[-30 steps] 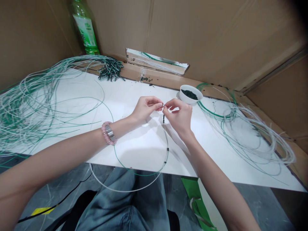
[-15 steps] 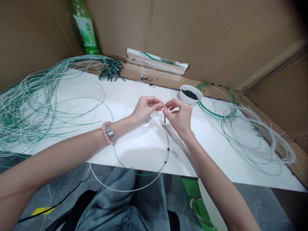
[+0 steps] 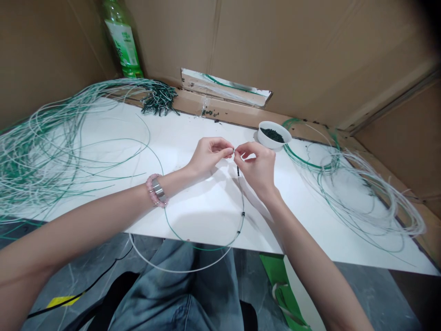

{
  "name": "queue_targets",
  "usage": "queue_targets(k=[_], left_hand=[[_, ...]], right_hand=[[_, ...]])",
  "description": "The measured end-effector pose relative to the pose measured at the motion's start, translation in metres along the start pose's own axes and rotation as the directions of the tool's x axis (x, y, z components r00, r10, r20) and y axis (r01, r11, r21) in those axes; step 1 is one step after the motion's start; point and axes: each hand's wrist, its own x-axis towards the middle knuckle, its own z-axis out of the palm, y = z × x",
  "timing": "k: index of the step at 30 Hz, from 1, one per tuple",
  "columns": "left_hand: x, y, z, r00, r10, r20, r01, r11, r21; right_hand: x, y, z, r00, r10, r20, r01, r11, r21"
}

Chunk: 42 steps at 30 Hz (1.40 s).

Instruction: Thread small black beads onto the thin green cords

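Note:
My left hand point(image 3: 211, 155) is pinched closed over the white board, its fingertips at a tiny item too small to make out. Right beside it, my right hand point(image 3: 257, 164) pinches the end of a strand, fingertips almost touching the left ones. Small dark beads point(image 3: 238, 171) sit on the strand just below my right fingers. The strand point(image 3: 243, 197) hangs down in a loop of green and white cord, with a few dark beads lower on it. Behind my right hand stands a white bowl point(image 3: 285, 137) of dark green beads.
A large bundle of green and white cords point(image 3: 51, 151) covers the left side, its beaded ends point(image 3: 159, 99) at the back. Coiled cords point(image 3: 389, 197) lie on the right. A green bottle point(image 3: 126, 46) stands back left against cardboard walls. Loose beads lie along the back edge.
The beaded strand below my right hand has shifted slightly to the right, and fewer of its upper beads show. Both hands keep nearly the same place and pinch.

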Motion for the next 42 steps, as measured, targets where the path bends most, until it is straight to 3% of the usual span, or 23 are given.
queue_targets(k=[12,20,25,37,42], left_hand=[[0.001,0.002,-0.001,0.996,0.028,-0.082,-0.031,0.999,-0.032],[-0.001,0.0,-0.002,1.0,0.02,-0.009,-0.02,1.0,-0.012],[0.0,0.001,-0.002,0.998,0.035,-0.045,-0.035,0.999,0.003],[0.002,-0.004,-0.003,0.996,0.069,-0.053,-0.065,0.995,0.081],[0.002,-0.002,-0.003,0.999,0.025,-0.04,-0.022,0.997,0.074]], right_hand=[[0.005,0.01,0.008,0.982,0.165,0.093,-0.186,0.926,0.328],[0.005,0.007,0.006,0.986,0.143,0.087,-0.165,0.923,0.348],[0.004,0.007,0.008,0.982,0.171,0.083,-0.189,0.911,0.367],[0.011,0.013,0.004,0.909,0.33,0.255,-0.409,0.824,0.392],[0.009,0.015,0.013,0.93,0.286,0.233,-0.366,0.788,0.494]])
